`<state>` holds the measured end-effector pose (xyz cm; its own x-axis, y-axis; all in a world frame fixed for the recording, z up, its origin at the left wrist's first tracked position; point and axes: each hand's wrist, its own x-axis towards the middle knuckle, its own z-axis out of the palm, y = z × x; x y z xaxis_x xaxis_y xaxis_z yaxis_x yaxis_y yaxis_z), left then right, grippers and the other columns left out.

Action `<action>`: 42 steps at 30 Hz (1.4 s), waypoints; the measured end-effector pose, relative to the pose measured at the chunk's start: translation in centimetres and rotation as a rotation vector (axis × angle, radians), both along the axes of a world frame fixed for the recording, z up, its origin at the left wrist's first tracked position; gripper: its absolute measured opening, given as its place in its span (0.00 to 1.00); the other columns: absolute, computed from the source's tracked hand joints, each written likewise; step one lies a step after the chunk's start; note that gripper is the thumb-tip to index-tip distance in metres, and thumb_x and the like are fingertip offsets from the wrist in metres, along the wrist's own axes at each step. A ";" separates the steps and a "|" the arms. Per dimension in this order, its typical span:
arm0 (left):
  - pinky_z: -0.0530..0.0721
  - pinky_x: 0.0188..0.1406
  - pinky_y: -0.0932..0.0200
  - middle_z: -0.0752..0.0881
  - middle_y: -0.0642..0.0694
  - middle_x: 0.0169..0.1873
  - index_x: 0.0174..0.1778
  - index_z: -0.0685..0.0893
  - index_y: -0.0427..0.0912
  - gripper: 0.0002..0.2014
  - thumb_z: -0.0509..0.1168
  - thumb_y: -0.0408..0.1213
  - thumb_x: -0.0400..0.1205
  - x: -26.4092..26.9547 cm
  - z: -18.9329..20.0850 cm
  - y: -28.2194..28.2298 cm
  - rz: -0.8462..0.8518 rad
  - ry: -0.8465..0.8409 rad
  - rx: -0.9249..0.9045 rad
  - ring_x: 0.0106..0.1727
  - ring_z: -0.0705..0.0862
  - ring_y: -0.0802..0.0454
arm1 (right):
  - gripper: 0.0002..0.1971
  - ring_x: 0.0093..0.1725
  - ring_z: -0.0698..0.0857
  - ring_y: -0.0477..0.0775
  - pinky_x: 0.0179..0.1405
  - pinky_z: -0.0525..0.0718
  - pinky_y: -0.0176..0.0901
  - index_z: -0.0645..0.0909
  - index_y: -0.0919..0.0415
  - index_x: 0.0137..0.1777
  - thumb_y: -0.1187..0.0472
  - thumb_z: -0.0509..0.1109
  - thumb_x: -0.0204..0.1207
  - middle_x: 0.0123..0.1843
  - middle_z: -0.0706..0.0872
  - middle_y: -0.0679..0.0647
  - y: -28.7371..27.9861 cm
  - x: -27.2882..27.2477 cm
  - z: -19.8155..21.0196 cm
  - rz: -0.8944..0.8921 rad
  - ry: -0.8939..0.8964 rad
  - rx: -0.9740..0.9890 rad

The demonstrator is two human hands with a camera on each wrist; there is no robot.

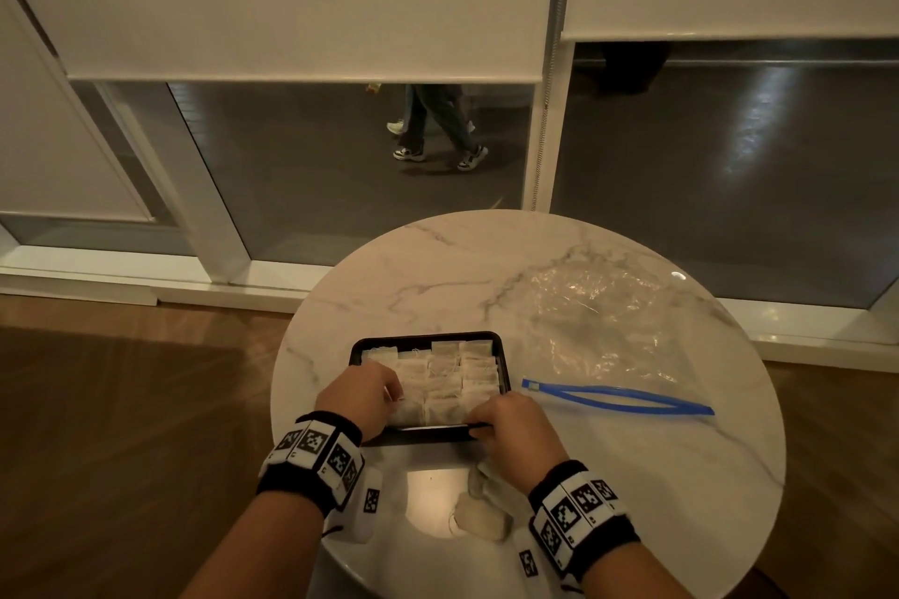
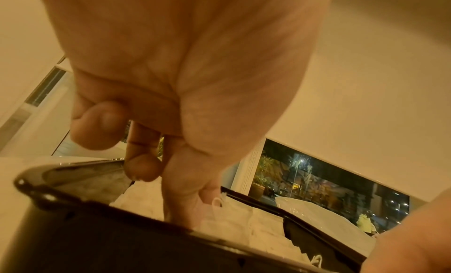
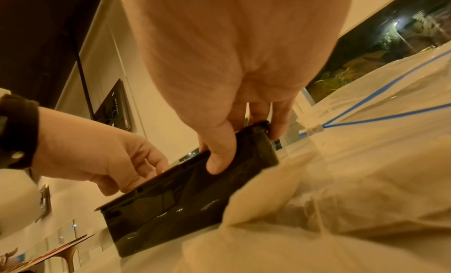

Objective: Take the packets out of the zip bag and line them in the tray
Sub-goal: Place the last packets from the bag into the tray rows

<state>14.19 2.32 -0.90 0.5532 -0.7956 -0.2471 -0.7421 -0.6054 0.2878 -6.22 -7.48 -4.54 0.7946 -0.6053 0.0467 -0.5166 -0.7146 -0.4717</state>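
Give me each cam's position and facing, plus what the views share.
Head: worn on the head, looks forward and down at the table, tray, bag; both hands, forearms and wristbands show.
Left wrist: low, looks along the left hand into the tray toward the window; its fingers press packets.
Right wrist: low, looks along the right hand, which grips the tray's near wall.
Shared: all three show the tray.

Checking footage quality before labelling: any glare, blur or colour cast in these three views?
Head view: dim; bright glare patch on the round marble table between the wrists; wide-angle bending of the window frames. Left wrist view: orange cast, left hand soft, black plastic tray rim blurred. Right wrist view: same cast, white paper packets up close out of focus.
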 end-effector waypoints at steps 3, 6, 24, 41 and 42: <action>0.88 0.59 0.53 0.90 0.52 0.54 0.48 0.89 0.57 0.10 0.69 0.34 0.83 -0.2 -0.1 -0.3 -0.016 -0.008 0.014 0.55 0.87 0.52 | 0.09 0.48 0.85 0.49 0.52 0.79 0.39 0.91 0.48 0.52 0.57 0.69 0.80 0.45 0.90 0.47 0.1 0.0 0.0 -0.013 -0.003 -0.008; 0.88 0.59 0.53 0.90 0.51 0.54 0.44 0.87 0.60 0.14 0.68 0.31 0.82 -0.2 -0.3 -0.4 -0.010 -0.001 0.041 0.54 0.87 0.52 | 0.11 0.46 0.85 0.48 0.51 0.79 0.38 0.92 0.47 0.52 0.59 0.68 0.79 0.43 0.91 0.46 0.2 0.0 -0.1 -0.028 -0.020 0.005; 0.88 0.52 0.50 0.87 0.54 0.39 0.44 0.87 0.52 0.15 0.60 0.54 0.87 -3.4 -1.0 0.8 -0.102 0.032 -0.045 0.43 0.86 0.55 | 0.10 0.48 0.85 0.48 0.52 0.84 0.42 0.91 0.44 0.54 0.53 0.67 0.80 0.46 0.90 0.45 0.3 0.2 -0.7 -0.064 0.000 0.010; 0.84 0.54 0.46 0.86 0.54 0.40 0.44 0.85 0.53 0.22 0.48 0.57 0.88 -4.0 -2.9 1.4 -0.150 -0.088 -0.048 0.44 0.84 0.53 | 0.12 0.50 0.86 0.48 0.51 0.85 0.43 0.90 0.43 0.58 0.54 0.68 0.80 0.49 0.91 0.45 0.5 0.2 -0.4 -0.068 0.044 -0.024; 0.84 0.54 0.47 0.85 0.54 0.40 0.44 0.86 0.53 0.22 0.49 0.56 0.88 -4.0 -2.9 1.4 -0.146 -0.104 -0.059 0.44 0.84 0.53 | 0.12 0.50 0.86 0.48 0.52 0.85 0.43 0.90 0.43 0.58 0.53 0.68 0.80 0.49 0.91 0.45 0.5 0.3 -0.3 -0.067 0.049 -0.027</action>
